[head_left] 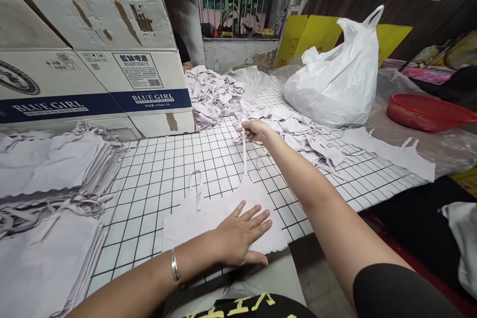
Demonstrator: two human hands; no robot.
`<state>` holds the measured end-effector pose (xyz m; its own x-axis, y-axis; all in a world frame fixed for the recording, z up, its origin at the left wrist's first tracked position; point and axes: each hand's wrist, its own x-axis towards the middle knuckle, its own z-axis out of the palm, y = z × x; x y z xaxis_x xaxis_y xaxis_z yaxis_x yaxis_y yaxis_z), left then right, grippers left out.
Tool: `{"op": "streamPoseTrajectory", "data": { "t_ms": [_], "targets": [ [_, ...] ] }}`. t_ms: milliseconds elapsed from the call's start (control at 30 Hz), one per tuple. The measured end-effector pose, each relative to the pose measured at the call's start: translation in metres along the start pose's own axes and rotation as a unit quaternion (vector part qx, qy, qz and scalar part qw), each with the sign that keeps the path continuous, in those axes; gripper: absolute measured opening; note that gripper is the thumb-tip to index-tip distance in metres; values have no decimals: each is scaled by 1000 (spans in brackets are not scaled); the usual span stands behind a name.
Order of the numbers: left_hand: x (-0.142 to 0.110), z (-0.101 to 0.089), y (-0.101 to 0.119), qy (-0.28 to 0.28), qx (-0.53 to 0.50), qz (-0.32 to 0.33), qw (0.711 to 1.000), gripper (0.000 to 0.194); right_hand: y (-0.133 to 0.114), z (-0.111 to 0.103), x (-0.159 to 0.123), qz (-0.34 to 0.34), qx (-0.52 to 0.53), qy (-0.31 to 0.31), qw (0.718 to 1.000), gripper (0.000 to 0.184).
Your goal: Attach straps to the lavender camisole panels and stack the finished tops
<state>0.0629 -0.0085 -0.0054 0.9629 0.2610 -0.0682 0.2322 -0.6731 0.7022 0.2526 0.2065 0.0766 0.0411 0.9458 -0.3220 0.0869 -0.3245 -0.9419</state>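
A pale lilac camisole [219, 216] lies flat at the table's near edge, its straps pointing away from me. My left hand [246, 233] rests palm down on its right part, fingers spread. One thin strap [245, 154] is drawn out straight from the camisole, and its far end is pinched between the fingers of my right hand [255, 130]. The other strap [197, 189] stands in a loose loop on the cloth, touched by neither hand. Beyond my right hand lies a spread of loose lilac pieces [298, 129].
Stacked camisoles [48, 169] line the left side, before a large beer carton [149, 79]. Behind are a heap of lilac cloth [212, 92] and a full white plastic bag [335, 79]. Another camisole [391, 151] and a red basket [425, 114] lie right. A grid-patterned cover [149, 179] covers the table.
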Motion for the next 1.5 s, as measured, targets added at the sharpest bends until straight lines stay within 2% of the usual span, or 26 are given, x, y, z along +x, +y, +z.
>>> {"op": "streamPoseTrajectory", "data": {
  "t_ms": [67,100,133,200,233,267,300,333,400,467,567,633,800,867,900,933,967,1033,1067,1100,1133,1200,1267,1367,1500],
  "targets": [
    [6,-11,6,57,-151,-54,985,75,2,1,-29,-47,13,1,999,12],
    [8,-19,10,98,-264,-90,955,74,7,1,-49,-94,8,-5,995,13],
    [11,-27,13,136,-389,-121,903,77,13,0,-71,-153,-13,-23,988,15],
    [14,-43,18,179,-616,-141,754,81,33,-5,-120,-273,-93,-79,954,21],
    [14,-49,19,189,-695,-130,681,76,44,-8,-143,-310,-139,-107,935,23],
    [14,-53,20,199,-747,-116,624,66,56,-12,-165,-324,-164,-113,925,27],
    [14,-55,20,213,-777,-106,583,52,68,-16,-183,-321,-166,-105,927,31],
    [14,-56,21,230,-792,-98,556,38,80,-19,-197,-305,-143,-83,938,34],
    [15,-55,23,254,-803,-88,532,22,101,-21,-213,-236,-62,-61,968,36],
    [18,-54,28,254,-810,-75,523,19,118,-17,-217,-156,6,-117,981,38],
    [24,-58,36,260,-819,-77,505,20,129,-5,-214,-83,35,-240,966,38],
    [29,-62,39,272,-819,-88,496,21,130,1,-211,-73,36,-261,962,32],
    [41,-70,33,279,-807,-81,514,23,127,3,-206,-61,21,-305,950,27],
    [44,-74,26,282,-791,-81,537,24,128,4,-203,-41,20,-320,946,29],
    [43,-77,22,281,-773,-93,561,23,128,5,-201,-25,18,-318,948,30],
    [41,-79,18,278,-741,-117,601,21,128,5,-199,-7,17,-306,952,30],
    [38,-81,12,282,-684,-153,655,21,128,5,-196,11,19,-283,959,30],
    [25,-80,2,305,-484,-240,785,27,126,2,-188,35,45,-214,975,34],
    [17,-76,-3,311,-355,-276,838,31,124,0,-183,39,68,-177,981,35],
    [9,-70,-8,307,-230,-299,873,34,122,-3,-178,39,90,-148,984,36],
    [1,-63,-11,295,-127,-312,894,35,120,-6,-173,39,108,-126,985,35],
    [-10,-46,-13,259,-6,-317,912,36,116,-10,-165,42,121,-109,986,32],
    [-15,-30,-12,246,35,-316,916,33,115,-11,-160,46,112,-106,987,31],
    [-11,-18,-10,241,33,-319,916,27,118,-6,-157,39,110,-106,988,31],
    [-6,-17,-10,226,-3,-315,922,13,121,0,-160,32,126,-99,987,30]
  ]
}}
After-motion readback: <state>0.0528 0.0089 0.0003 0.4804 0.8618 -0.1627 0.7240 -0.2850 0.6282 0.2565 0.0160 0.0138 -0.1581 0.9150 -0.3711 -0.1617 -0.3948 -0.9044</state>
